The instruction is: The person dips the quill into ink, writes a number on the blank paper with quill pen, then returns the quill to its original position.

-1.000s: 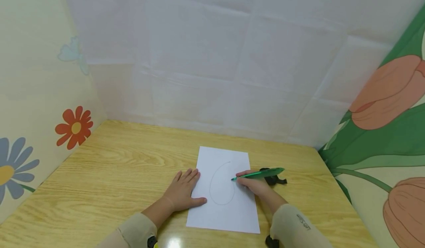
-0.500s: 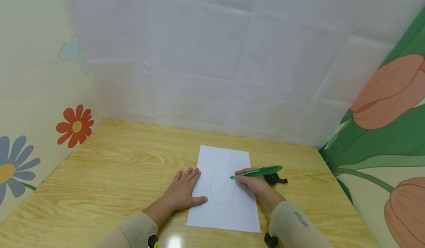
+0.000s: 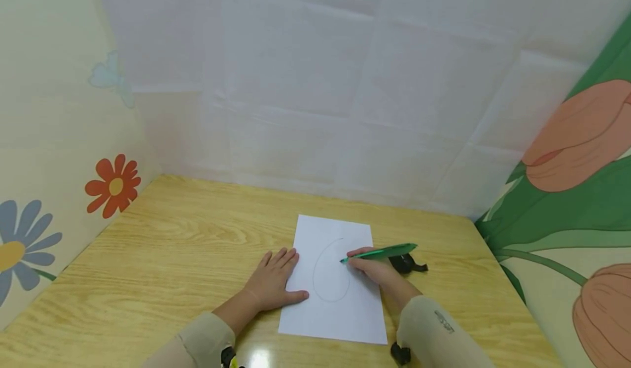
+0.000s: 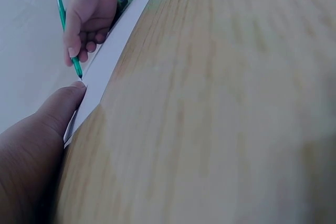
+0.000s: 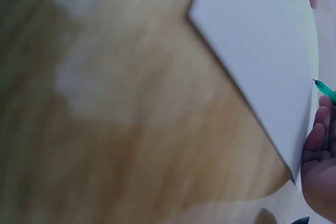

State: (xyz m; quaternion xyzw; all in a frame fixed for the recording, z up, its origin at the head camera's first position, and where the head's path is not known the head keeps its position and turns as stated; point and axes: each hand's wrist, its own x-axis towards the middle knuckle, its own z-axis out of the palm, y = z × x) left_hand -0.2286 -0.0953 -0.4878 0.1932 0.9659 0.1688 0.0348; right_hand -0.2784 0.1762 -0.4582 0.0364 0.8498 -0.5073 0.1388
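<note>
A sheet of white paper [image 3: 305, 318] lies on the wooden table with a thin, open oval line [image 3: 313, 277] drawn on it. My left hand [image 3: 273, 283] rests spread at the sheet's left side, its thumb on the paper and fingertips along the edge. In my right hand [image 3: 373, 268] I pinch a green pen [image 3: 389, 251] between thumb and fingers, its tip pointing left, close to the open right side of the oval. The left wrist view shows the same pen [image 4: 61, 11] beyond my left thumb [image 4: 60, 103]. Whether the tip touches the paper I cannot tell.
Behind my right hand lies a black object [image 3: 416, 267], partly hidden. Another black piece [image 3: 400, 353] is beside my right sleeve. A white sheet [image 3: 296, 83] hangs at the back, with flower-printed panels at left [image 3: 44, 110] and right [image 3: 542, 236]. Bare wooden tabletop [image 3: 182, 236] stretches left.
The pen tip has shifted slightly left and up over the paper, with my right hand following. My left hand stays in place on the sheet.
</note>
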